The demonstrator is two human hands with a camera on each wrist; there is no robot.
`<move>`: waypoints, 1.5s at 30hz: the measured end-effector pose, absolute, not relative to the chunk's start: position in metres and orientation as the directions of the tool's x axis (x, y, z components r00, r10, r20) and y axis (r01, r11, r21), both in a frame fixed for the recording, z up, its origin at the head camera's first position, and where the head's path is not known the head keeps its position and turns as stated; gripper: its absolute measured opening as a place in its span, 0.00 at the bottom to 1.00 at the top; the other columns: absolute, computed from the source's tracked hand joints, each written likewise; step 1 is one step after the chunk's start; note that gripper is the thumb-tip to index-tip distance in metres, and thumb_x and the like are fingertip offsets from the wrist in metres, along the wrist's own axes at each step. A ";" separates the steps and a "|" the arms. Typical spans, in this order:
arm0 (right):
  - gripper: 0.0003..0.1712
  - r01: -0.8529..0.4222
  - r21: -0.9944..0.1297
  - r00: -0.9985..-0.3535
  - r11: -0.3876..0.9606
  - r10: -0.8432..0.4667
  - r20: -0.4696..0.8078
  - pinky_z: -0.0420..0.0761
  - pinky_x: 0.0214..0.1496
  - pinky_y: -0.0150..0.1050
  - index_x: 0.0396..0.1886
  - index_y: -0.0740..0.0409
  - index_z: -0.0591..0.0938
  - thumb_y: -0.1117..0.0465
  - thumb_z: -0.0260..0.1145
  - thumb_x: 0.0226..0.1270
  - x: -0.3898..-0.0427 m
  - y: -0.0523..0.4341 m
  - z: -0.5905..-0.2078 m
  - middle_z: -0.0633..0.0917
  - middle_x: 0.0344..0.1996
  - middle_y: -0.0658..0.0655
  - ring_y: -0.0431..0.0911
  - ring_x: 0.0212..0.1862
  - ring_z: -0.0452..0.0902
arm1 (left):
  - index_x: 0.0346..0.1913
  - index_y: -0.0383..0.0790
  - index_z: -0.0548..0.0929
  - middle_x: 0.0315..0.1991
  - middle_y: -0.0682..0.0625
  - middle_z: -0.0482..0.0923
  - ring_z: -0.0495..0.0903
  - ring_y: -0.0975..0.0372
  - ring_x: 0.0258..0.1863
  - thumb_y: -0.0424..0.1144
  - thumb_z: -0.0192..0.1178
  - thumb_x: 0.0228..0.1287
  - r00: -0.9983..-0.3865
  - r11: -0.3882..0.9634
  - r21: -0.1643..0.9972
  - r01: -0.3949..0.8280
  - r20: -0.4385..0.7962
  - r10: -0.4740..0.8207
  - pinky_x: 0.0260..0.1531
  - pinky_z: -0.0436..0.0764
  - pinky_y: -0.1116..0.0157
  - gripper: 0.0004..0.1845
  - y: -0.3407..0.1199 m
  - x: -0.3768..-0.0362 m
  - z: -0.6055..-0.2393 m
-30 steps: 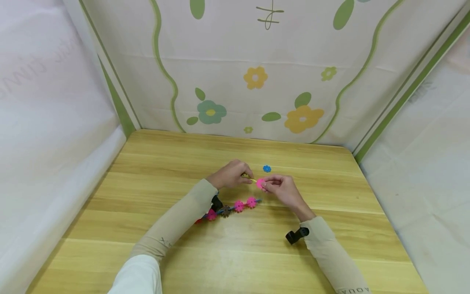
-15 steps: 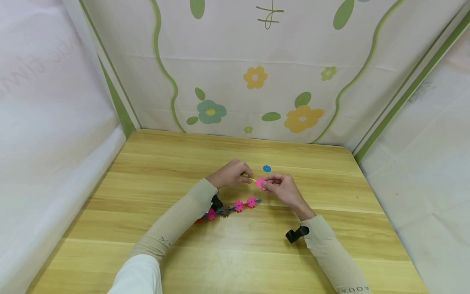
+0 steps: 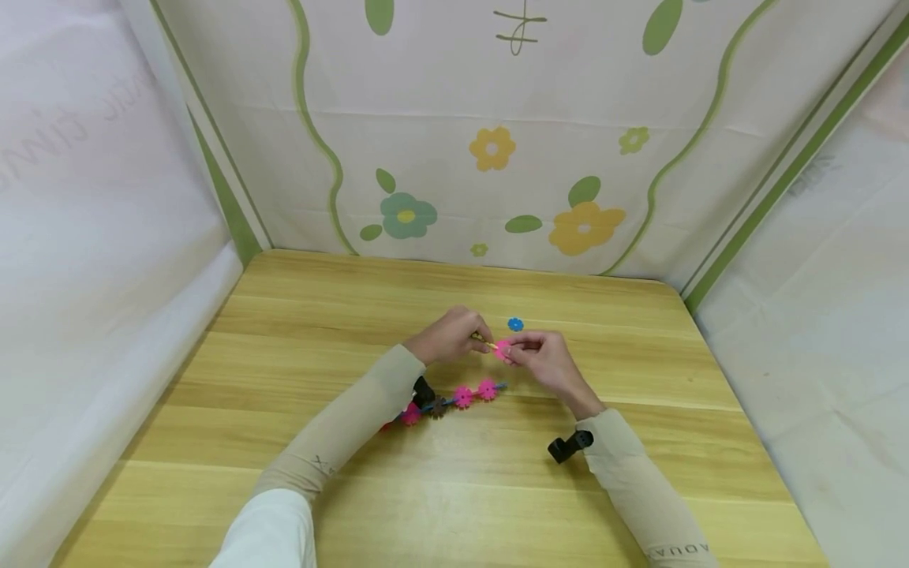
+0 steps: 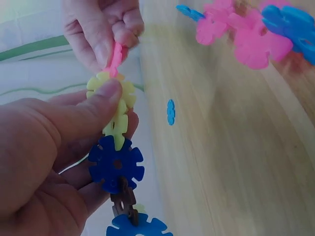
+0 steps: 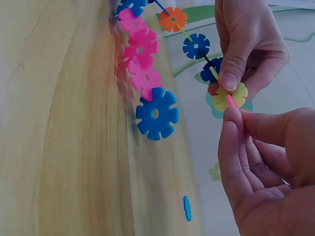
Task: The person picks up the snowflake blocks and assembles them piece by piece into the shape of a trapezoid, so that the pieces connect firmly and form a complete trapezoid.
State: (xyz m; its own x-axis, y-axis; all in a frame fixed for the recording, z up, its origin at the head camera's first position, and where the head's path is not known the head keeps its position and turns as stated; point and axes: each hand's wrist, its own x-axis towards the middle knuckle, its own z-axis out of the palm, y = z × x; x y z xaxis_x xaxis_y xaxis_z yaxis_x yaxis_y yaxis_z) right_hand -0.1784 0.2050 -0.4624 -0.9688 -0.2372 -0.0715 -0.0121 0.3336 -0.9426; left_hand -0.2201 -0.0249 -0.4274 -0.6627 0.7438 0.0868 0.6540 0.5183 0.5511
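My left hand (image 3: 449, 335) pinches a yellow snowflake disc (image 5: 231, 96) between thumb and fingers. From that disc hangs a chain of interlocked discs, with another yellow one, a dark blue disc (image 4: 116, 164), a brown one and more beyond. Thumb and fingertips of my right hand (image 3: 547, 363) hold a pink snowflake disc (image 4: 116, 59) edge-on, its rim right at the yellow disc's edge. Both hands are above the far middle of the table, close together. My right fingers cover much of the pink disc.
A second chain, with several pink discs (image 3: 462, 397) and blue ones, lies on the wooden table (image 3: 454, 497) below the hands, partly behind the left forearm. One loose blue disc (image 3: 515, 324) lies beyond the hands. Printed fabric walls (image 3: 426, 102) stand around the table.
My right hand has shifted slightly up and left, bringing the pink disc a little closer to the yellow one. Both grips stay the same.
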 end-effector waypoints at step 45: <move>0.14 -0.154 -0.547 -0.967 0.823 -0.240 -0.089 0.82 0.59 0.51 0.50 0.65 0.87 0.58 0.73 0.74 -0.267 0.227 -0.482 0.86 0.48 0.63 0.54 0.50 0.80 | 0.59 0.40 0.88 0.59 0.48 0.89 0.86 0.57 0.58 0.41 0.76 0.66 -0.628 0.510 0.596 0.620 -0.012 0.778 0.62 0.84 0.57 0.21 -0.024 -0.219 -0.437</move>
